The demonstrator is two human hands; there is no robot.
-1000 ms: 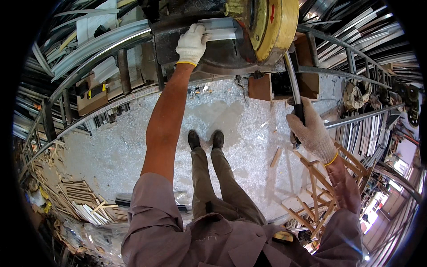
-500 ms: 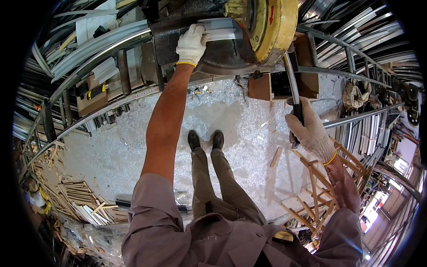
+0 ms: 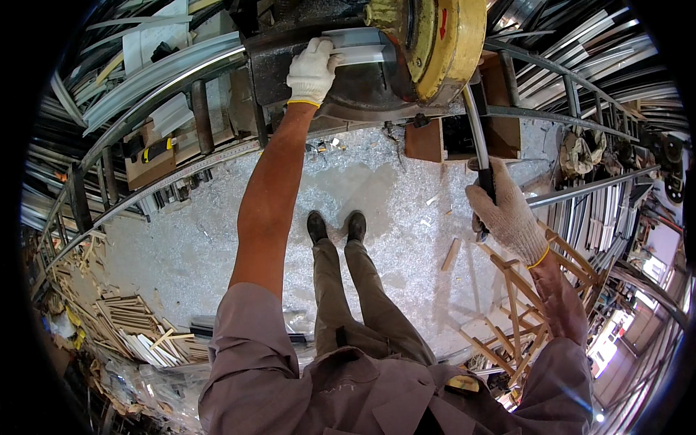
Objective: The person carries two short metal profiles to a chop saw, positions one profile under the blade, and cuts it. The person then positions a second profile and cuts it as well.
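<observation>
A cut-off saw with a worn yellow blade guard [image 3: 449, 51] stands at the top middle. On its dark metal bed [image 3: 355, 94] lies a short silvery metal profile [image 3: 361, 55], its right end close beside the guard. My left hand [image 3: 312, 72], in a white knit glove, is closed on the left end of this profile; its fingertips are partly hidden. A bare metal lever [image 3: 476, 127] slopes from the guard toward me and ends in a black grip. My right hand [image 3: 505, 212], also gloved, is wrapped round that grip.
A rail with a measuring tape [image 3: 210, 158] runs left of the saw. Metal profiles [image 3: 580, 58] are heaped on racks at both sides. An open wooden box [image 3: 426, 141] stands below the guard. A wooden frame [image 3: 515, 319] is at lower right, and wood strips [image 3: 130, 319] lie at lower left.
</observation>
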